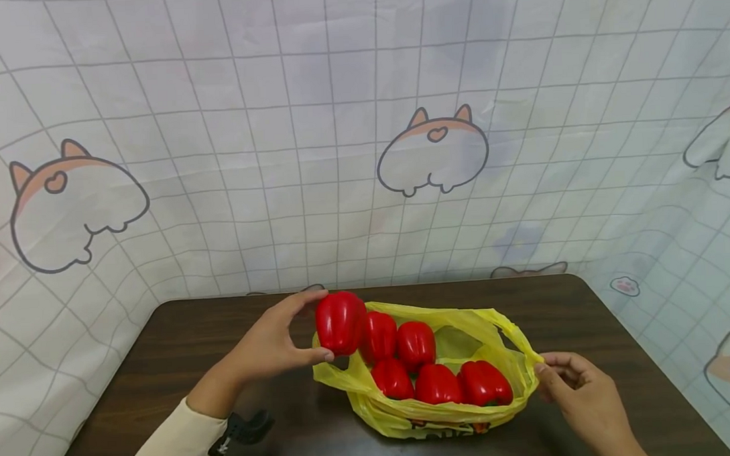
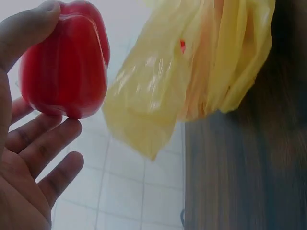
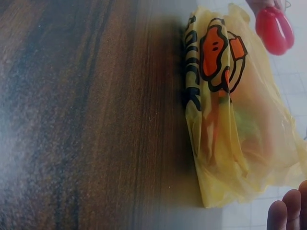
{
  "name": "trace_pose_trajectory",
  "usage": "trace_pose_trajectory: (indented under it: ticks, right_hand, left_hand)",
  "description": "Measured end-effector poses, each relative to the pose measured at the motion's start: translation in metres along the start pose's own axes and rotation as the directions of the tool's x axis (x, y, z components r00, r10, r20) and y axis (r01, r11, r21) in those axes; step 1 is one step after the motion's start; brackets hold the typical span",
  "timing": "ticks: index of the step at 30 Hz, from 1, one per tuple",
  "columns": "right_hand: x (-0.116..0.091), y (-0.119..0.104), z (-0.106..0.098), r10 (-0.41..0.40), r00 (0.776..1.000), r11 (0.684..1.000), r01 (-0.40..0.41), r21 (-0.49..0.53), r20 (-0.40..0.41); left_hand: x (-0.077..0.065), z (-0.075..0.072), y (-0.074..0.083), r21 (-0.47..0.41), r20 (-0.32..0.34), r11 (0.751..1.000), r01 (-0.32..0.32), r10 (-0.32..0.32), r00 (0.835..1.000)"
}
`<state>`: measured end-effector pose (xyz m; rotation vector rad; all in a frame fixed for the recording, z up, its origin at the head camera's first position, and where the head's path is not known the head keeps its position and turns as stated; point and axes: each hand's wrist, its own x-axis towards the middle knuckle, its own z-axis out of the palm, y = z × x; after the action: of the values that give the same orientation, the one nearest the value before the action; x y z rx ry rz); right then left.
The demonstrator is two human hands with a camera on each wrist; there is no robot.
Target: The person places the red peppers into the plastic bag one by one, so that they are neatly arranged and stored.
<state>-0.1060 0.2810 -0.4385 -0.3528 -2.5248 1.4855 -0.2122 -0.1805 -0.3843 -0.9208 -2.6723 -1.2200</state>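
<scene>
My left hand (image 1: pixel 269 342) holds a glossy red bell pepper (image 1: pixel 341 324) between thumb and fingers, raised at the left end of a yellow plastic bag (image 1: pixel 380 417). In the left wrist view the thumb lies on one end of this pepper (image 2: pixel 67 67) and fingertips touch the other. The bag's mouth gapes upward, with several more red bell peppers (image 1: pixel 416 345) lying inside. At the right end, my right hand (image 1: pixel 588 398) pinches the bag's handle between thumb and fingers and draws it outward. Only some right fingertips (image 3: pixel 277 215) show in the right wrist view.
Everything stands on a dark wood-grain table (image 1: pixel 217 327). A white grid-patterned cloth (image 1: pixel 314 156) with cartoon animals hangs behind and beside it. Black lettering and an orange cartoon print (image 3: pixel 213 50) mark the bag's side. A black strap (image 1: pixel 248 430) sits at the left wrist.
</scene>
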Motion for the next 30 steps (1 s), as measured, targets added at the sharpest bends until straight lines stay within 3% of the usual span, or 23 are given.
trace_pose_trajectory:
  ticks: [8,21,30]
  right_hand:
    - [0.000,-0.001,-0.001,0.002,1.000,1.000,-0.001,-0.004,0.005]
    - [0.001,0.000,-0.001,0.004,1.000,1.000,-0.004,0.006,0.006]
    - [0.000,-0.003,-0.001,0.005,1.000,1.000,-0.005,0.004,0.007]
  left_hand:
    - [0.015,0.017,0.016,-0.069,0.081,0.998,0.007,-0.001,0.997]
    - [0.033,0.045,0.032,-0.040,0.164,0.999,-0.033,0.039,0.986]
    - [0.041,0.061,0.042,-0.076,0.197,0.997,0.018,-0.002,0.980]
